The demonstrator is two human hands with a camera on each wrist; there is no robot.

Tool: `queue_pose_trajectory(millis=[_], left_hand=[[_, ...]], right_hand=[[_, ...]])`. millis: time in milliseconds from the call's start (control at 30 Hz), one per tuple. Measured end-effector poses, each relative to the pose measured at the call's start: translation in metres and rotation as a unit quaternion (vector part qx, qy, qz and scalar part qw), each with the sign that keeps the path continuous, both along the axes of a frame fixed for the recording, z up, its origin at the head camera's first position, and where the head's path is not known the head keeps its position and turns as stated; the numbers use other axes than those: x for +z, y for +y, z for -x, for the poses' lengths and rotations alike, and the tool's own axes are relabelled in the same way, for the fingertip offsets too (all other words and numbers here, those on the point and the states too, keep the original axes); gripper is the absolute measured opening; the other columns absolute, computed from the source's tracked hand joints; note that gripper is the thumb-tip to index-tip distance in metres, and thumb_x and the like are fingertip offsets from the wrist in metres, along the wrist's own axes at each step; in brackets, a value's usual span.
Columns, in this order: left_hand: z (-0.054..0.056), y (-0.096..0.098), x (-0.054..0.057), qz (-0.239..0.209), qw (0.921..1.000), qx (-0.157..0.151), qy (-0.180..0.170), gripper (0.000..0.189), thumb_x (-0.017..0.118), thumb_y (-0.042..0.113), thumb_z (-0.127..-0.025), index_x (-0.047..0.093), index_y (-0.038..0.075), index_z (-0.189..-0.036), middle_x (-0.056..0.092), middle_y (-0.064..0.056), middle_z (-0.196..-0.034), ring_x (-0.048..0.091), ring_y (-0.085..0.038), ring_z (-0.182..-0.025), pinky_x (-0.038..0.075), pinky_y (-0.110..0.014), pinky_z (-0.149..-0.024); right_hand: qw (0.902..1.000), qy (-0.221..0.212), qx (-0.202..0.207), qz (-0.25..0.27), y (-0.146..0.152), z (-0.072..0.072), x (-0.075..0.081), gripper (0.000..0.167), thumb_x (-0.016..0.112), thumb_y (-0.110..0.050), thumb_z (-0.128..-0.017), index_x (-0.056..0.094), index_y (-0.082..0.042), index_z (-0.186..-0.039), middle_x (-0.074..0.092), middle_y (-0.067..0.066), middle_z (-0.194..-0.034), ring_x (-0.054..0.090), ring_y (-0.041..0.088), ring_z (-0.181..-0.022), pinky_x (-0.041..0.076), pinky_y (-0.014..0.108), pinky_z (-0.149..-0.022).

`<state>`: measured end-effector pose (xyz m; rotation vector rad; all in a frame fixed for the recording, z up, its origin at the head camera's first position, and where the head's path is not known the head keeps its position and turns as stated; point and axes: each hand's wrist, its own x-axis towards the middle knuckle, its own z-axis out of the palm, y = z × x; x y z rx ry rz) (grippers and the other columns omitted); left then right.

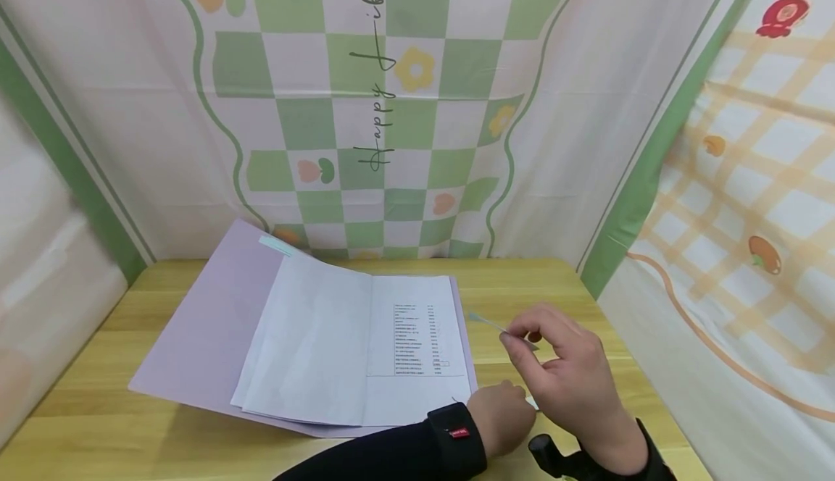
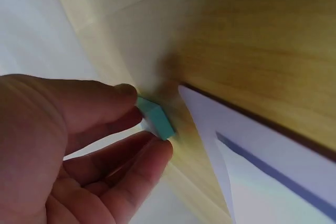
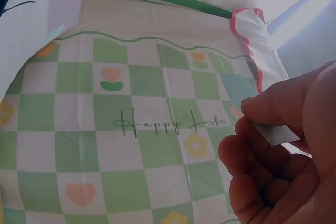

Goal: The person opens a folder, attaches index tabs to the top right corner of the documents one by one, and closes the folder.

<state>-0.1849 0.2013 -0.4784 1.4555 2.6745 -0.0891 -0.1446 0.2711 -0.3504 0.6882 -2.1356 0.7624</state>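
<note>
My right hand [image 1: 574, 372] is raised over the table's right side. Its thumb and fingers pinch a thin sticky tab [image 3: 239, 90] with a pale teal end and a paler part. Lower and just beside it, my left hand [image 1: 501, 417] holds a small teal-and-white pad of sticky tabs [image 2: 161, 123] between thumb and fingertips. To the left lies an open lilac folder [image 1: 196, 321] with white sheets [image 1: 313, 343]. A printed list [image 1: 417, 340] shows on the right-hand page. Another teal tab [image 1: 277, 245] sticks out at the top of the left-hand sheets.
The wooden table [image 1: 85, 423] carries the folder, whose left cover is lifted at an angle. A green checked cloth [image 1: 359, 119] hangs behind the table, and an orange checked cloth [image 1: 750, 249] hangs on the right. A black wrist mount [image 1: 546, 455] sits by my right wrist.
</note>
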Motion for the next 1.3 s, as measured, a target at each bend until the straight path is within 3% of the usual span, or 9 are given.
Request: queue_pose_trajectory(millis=[200,300,367,433,600,667,700,1133,1300], left_hand=[[0.003,-0.004,0.001,-0.024,0.9989,0.004,-0.040,0.008,0.068,0.029,-0.094,0.074,0.027,-0.091,0.057,0.013,-0.093,0.049,-0.005,-0.080,0.045,-0.023,-0.062],[0.012,-0.017,0.010,-0.102,0.9926,0.013,-0.065,0.005,0.068,0.025,-0.092,0.073,0.025,-0.094,0.055,0.013,-0.091,0.050,-0.003,-0.077,0.043,-0.019,-0.062],[0.021,-0.032,0.020,-0.196,0.9761,0.033,-0.088,0.010,0.067,0.021,-0.093,0.073,0.021,-0.101,0.059,0.013,-0.092,0.052,-0.001,-0.075,0.043,-0.016,-0.064],[0.030,-0.052,0.033,-0.313,0.9422,0.059,-0.106,0.014,0.065,0.016,-0.094,0.073,0.016,-0.105,0.063,0.011,-0.092,0.054,0.000,-0.073,0.044,-0.015,-0.064],[0.048,-0.105,0.064,-0.567,0.8058,0.086,-0.149,0.014,0.060,0.007,-0.095,0.073,0.009,-0.099,0.061,0.006,-0.076,0.051,-0.007,-0.060,0.045,-0.023,-0.057],[0.050,-0.122,0.073,-0.606,0.7717,0.091,-0.172,0.012,0.062,0.008,-0.095,0.073,0.011,-0.096,0.057,0.006,-0.070,0.048,-0.010,-0.057,0.043,-0.026,-0.054],[0.050,-0.130,0.077,-0.612,0.7629,0.096,-0.185,0.011,0.063,0.009,-0.095,0.073,0.013,-0.097,0.056,0.006,-0.068,0.047,-0.011,-0.057,0.042,-0.027,-0.054],[0.045,-0.154,0.086,-0.587,0.7562,0.115,-0.266,0.015,0.067,0.026,-0.097,0.073,0.012,-0.097,0.057,0.001,-0.073,0.049,-0.017,-0.062,0.043,-0.030,-0.057],[0.050,-0.159,0.089,-0.591,0.7227,0.141,-0.329,0.018,0.066,0.028,-0.098,0.074,0.012,-0.095,0.053,-0.002,-0.072,0.047,-0.019,-0.064,0.041,-0.029,-0.057]], right_hand=[[1.0000,0.005,0.001,0.006,0.004,0.002,-0.003,0.004,0.069,-0.014,-0.092,0.067,-0.016,-0.089,0.060,-0.011,-0.082,0.054,0.006,-0.072,0.044,0.019,-0.068],[0.9997,-0.004,-0.001,0.023,0.009,0.005,-0.006,0.019,0.073,0.001,-0.084,0.068,-0.016,-0.089,0.061,-0.009,-0.083,0.053,0.006,-0.074,0.043,0.020,-0.068],[0.9991,-0.018,-0.003,0.039,0.012,0.007,-0.010,0.030,0.073,0.010,-0.077,0.069,-0.017,-0.091,0.062,-0.007,-0.084,0.052,0.007,-0.076,0.041,0.021,-0.069],[0.9977,-0.040,-0.010,0.053,0.015,0.007,-0.013,0.033,0.073,0.012,-0.079,0.070,-0.017,-0.095,0.063,-0.005,-0.088,0.053,0.008,-0.080,0.041,0.022,-0.073],[0.9879,-0.121,-0.051,0.082,0.015,0.010,-0.017,0.024,0.071,0.003,-0.090,0.070,-0.017,-0.103,0.065,-0.006,-0.099,0.057,0.009,-0.090,0.042,0.019,-0.082],[0.9823,-0.151,-0.065,0.091,0.012,0.011,-0.018,0.018,0.070,-0.003,-0.092,0.070,-0.018,-0.102,0.065,-0.008,-0.101,0.057,0.009,-0.090,0.042,0.020,-0.081],[0.9799,-0.161,-0.068,0.096,0.010,0.012,-0.018,0.015,0.070,-0.005,-0.093,0.071,-0.018,-0.101,0.065,-0.009,-0.100,0.056,0.009,-0.088,0.041,0.020,-0.079],[0.9698,-0.207,-0.029,0.125,-0.019,0.026,-0.024,0.007,0.069,-0.012,-0.095,0.070,-0.019,-0.096,0.060,-0.009,-0.086,0.050,0.016,-0.071,0.039,0.028,-0.061],[0.9494,-0.255,0.041,0.179,-0.024,0.039,-0.026,0.007,0.067,-0.016,-0.098,0.069,-0.011,-0.103,0.063,0.001,-0.095,0.060,0.020,-0.077,0.051,0.029,-0.070]])
